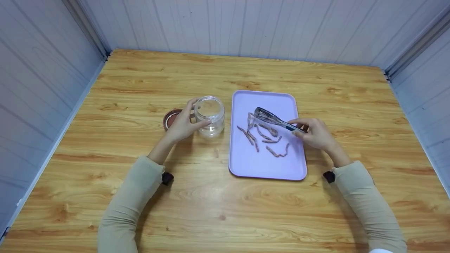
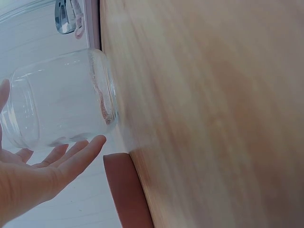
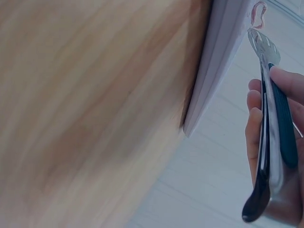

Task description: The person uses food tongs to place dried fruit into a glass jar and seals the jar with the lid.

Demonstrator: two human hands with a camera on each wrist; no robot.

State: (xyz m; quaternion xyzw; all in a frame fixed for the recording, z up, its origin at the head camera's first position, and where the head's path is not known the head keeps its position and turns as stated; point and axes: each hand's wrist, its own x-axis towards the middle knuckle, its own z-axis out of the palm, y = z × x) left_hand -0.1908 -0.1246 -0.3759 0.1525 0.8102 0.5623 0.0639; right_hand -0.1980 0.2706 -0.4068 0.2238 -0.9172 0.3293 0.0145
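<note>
My left hand [image 1: 184, 123] holds a clear jar [image 1: 215, 128], thumb at the near side of its mouth and fingers along the far side. The jar stands upright with its top uncovered. A reddish strip shows through its base in the left wrist view. My right hand [image 1: 316, 135] grips metal tongs [image 1: 277, 121] with dark green handle pads [image 3: 284, 123], thumb on one arm and fingers on the other. The tongs' head is over a lilac tray [image 1: 267, 170], and a thin reddish-brown strip [image 3: 258, 14] is at its tips.
Several twisted reddish-brown strips [image 1: 277, 153] lie on the tray. A round brown lid [image 1: 169, 119] rests on the wooden table [image 1: 211, 211], left of the jar and partly behind my left hand. Pale panelled walls [image 1: 225, 28] border the table at the back and sides.
</note>
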